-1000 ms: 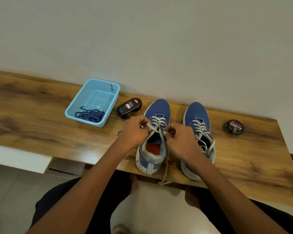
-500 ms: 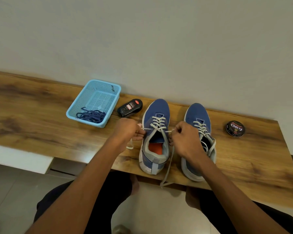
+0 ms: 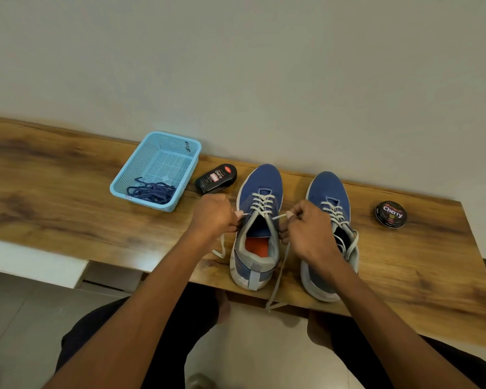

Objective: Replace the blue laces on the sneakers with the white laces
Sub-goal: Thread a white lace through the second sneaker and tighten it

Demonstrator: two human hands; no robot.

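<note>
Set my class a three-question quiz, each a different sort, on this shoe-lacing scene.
1. True or false: the blue laces lie in the basket.
2. What does the left hand pinch? A) the polish tin B) the white lace C) the polish bottle
3. Fill in: both hands work on the ___ sneaker.

Key: 1 true; 2 B; 3 left. The right hand pinches the lace's other end.

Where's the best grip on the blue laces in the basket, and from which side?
Pinch the blue laces at the middle of the tangle, fingers coming straight down from above. They lie bunched in the near corner of the basket, whose raised mesh walls block a sideways approach, and the loose loops probably lift together.
</note>
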